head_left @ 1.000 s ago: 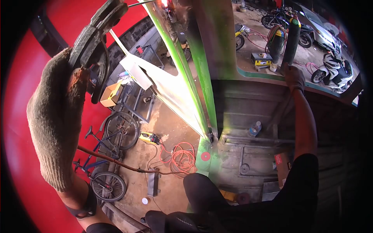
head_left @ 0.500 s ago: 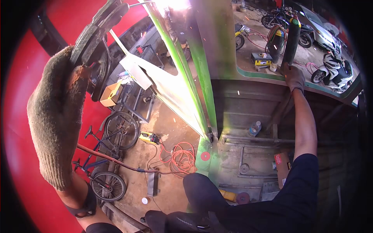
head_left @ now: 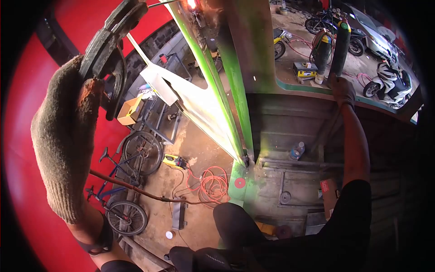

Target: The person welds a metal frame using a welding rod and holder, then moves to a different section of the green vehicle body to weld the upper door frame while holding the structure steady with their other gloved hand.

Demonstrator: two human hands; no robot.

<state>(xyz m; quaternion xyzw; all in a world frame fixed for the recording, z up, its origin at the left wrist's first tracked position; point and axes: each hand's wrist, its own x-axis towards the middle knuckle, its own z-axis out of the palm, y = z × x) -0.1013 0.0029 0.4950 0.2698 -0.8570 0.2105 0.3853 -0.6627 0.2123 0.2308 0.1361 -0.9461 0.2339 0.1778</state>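
Observation:
My left hand, in a thick knitted glove, is wrapped round the handle of a black welding holder at the upper left. A thin rod runs from the holder towards a glowing orange spot at the top of a green metal post. At the right, my right hand, in a dark glove, grips the green-edged rim of a metal panel. A white panel slants down beside the green post.
Below lie a bicycle, coiled orange hose and a yellow machine. A plastic bottle stands inside the metal body. Beyond the rim are gas cylinders, a toolbox and a white scooter.
The bright white arc has faded to a small orange glow, and the scene is darker with fewer sparks. My left hand and the holder have shifted slightly left.

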